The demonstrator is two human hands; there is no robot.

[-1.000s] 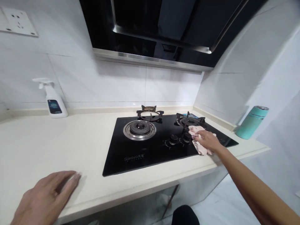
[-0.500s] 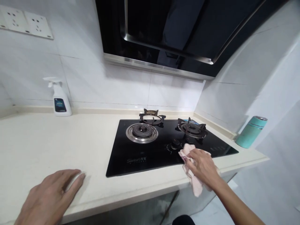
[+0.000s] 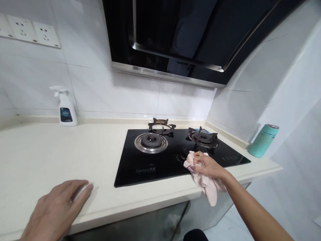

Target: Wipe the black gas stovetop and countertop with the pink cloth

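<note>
My right hand point(image 3: 207, 164) is closed on a pale pink cloth point(image 3: 210, 187), pressing a bunched part of it against the black glass gas stove point(image 3: 160, 169) beside the control knobs. The rest of the cloth drapes over the counter's front edge. A black knob point(image 3: 185, 154) shows just left of the cloth; the other knob is mostly covered by the hand and cloth. My left hand point(image 3: 56, 209) rests on the pale countertop point(image 3: 100, 154) near its front edge, fingers extended and thumb apart, holding nothing.
A white spray bottle point(image 3: 67, 112) stands at the back left. One pan support point(image 3: 162, 126) sits behind the bare left burner point(image 3: 151, 140); another is on the right burner point(image 3: 203, 138). A teal tumbler point(image 3: 263, 141) stands at the right. The black range hood point(image 3: 168, 36) hangs above.
My right hand has moved the cloth slightly left, closer to the left knob. My left hand has stayed in about the same place. The view has shifted a little.
</note>
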